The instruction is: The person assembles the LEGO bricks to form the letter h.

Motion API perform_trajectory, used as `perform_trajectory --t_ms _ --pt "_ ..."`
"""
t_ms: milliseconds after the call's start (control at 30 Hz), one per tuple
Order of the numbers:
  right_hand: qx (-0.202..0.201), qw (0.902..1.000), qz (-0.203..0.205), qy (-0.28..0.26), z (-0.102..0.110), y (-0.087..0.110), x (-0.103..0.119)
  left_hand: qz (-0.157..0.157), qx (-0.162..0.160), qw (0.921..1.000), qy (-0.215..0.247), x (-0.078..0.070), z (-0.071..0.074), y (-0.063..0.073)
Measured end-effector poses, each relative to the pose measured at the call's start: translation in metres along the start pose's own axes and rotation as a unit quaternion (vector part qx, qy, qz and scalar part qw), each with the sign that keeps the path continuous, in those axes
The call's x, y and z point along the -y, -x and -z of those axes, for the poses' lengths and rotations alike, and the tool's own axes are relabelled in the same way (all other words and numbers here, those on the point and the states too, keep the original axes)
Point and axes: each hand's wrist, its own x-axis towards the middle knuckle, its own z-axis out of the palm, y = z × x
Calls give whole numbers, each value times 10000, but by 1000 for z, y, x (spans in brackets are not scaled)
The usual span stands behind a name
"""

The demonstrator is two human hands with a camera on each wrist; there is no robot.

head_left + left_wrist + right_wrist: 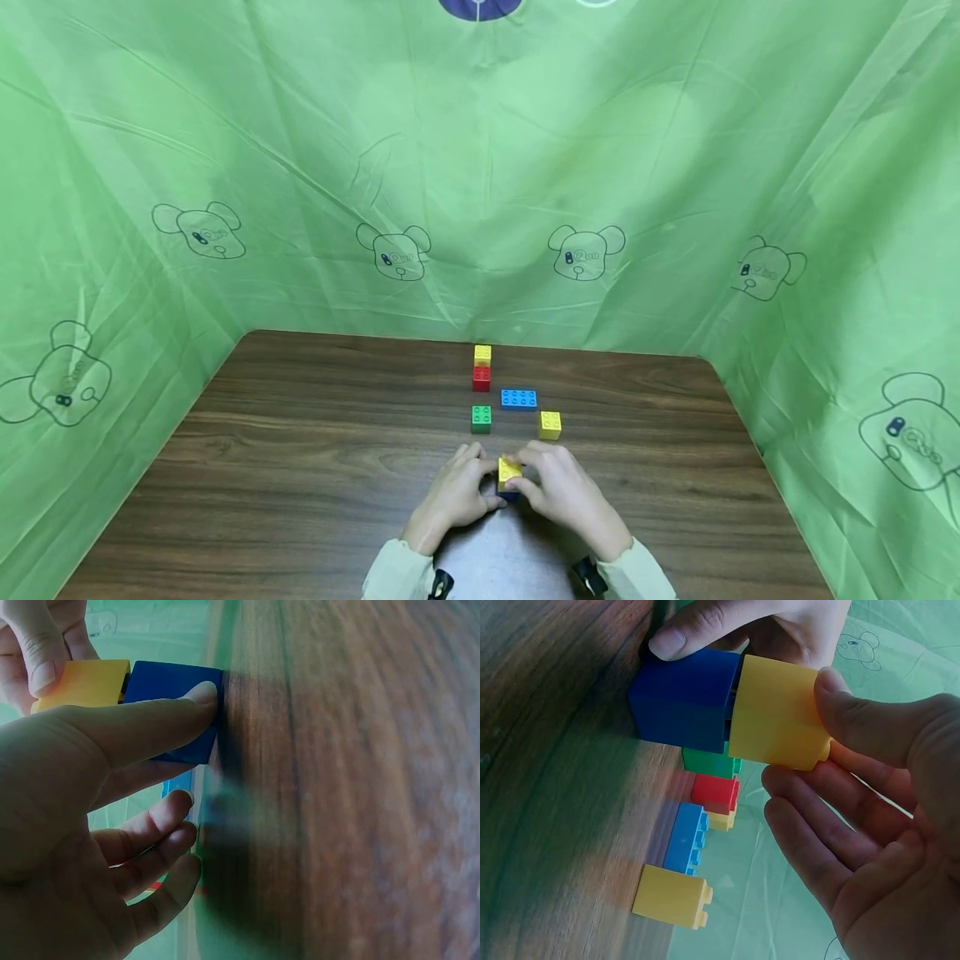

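Note:
A dark blue brick (681, 701) stands on the table with a yellow brick (776, 712) on top of it, a thin gap showing between the two. My left hand (457, 492) holds the blue brick at the bottom between thumb and fingers. From the right, my right hand (561, 492) pinches the upper yellow brick, its thumb against the brick's side. In the left wrist view, the left thumb lies across the blue brick (176, 682) while its other fingers hang loosely curled near the table.
Beyond the hands stand a green brick (481, 419), a long light blue brick (518, 400) and another yellow brick (550, 426). Farther back are a red brick (481, 380) and a yellow brick (482, 355). Green cloth (480, 167) surrounds the wooden table (300, 467).

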Motion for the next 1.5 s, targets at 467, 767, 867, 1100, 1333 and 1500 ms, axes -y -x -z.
perform_trajectory --t_ms 467,767,867,1100,1333,1500 --pt "-179 9995 -249 22 -4 1 3 8 -26 10000 48 1 3 -3" --pt "116 9974 -664 -271 -4 -2 5 59 -13 9999 97 1 3 -3" --pt "134 9968 -723 -326 -5 0 5 70 8 9999 96 1 3 -2" --pt "211 9964 -725 -389 -7 3 2 26 -14 9999 109 1 0 2" --pt "196 9961 -727 -459 -9 5 1 11 -60 10000 47 1 -3 2" --pt "108 9969 -655 -422 -8 6 2 -36 -61 9998 -165 -2 -3 3"
